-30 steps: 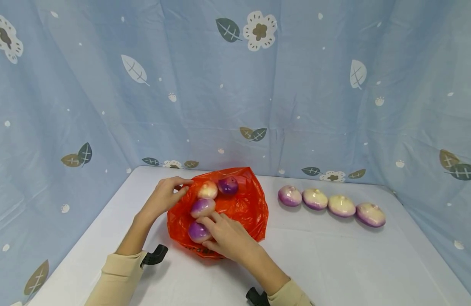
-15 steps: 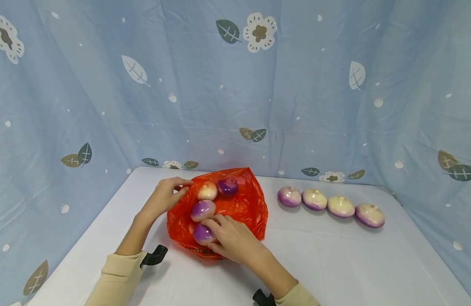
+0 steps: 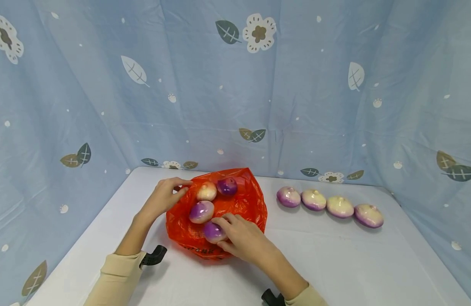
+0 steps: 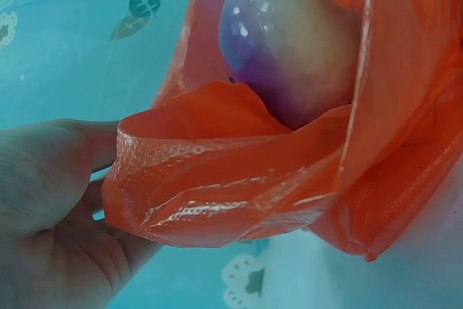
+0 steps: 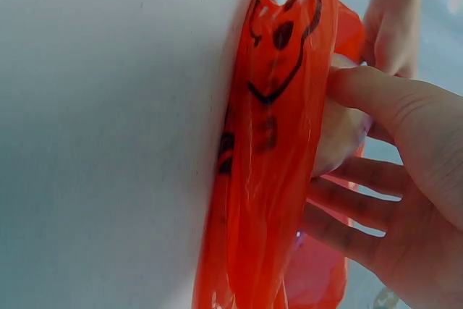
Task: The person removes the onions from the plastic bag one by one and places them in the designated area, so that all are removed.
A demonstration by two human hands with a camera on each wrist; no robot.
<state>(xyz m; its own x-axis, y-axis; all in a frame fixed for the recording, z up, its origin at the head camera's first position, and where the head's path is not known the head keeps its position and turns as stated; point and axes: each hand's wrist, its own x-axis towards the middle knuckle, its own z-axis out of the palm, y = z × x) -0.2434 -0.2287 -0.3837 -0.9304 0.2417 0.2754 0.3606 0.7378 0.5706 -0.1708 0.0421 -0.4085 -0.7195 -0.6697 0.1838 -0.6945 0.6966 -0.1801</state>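
We see the held onion (image 3: 211, 233), purple and white, inside the bag (image 3: 256, 208), near its six o'clock rim. Whether it touches the bottom we cannot tell. The right hand (image 3: 246, 238) comes to it from about four o'clock and pinches it: in the right wrist view the thumb lies on one side of it, and the lower fingers stand somewhat apart from each other.

The bag is red, with its mouth wide, and it carries black print at six o'clock. In it we count three more: a second onion (image 3: 201, 212) at nine o'clock from the middle, a pale onion (image 3: 206, 192) at eleven, and a dark onion (image 3: 227, 186) at one.

The left hand (image 3: 164, 196) pinches the bag's edge at ten o'clock; its fingertips are partly hidden there.

Outside, toward three o'clock, four onions (image 3: 313, 200) lie side by side in a slanting row on the white bench (image 3: 334, 263). At twelve o'clock, behind everything, we find a blue curtain (image 3: 204, 102) with leaves and flowers.
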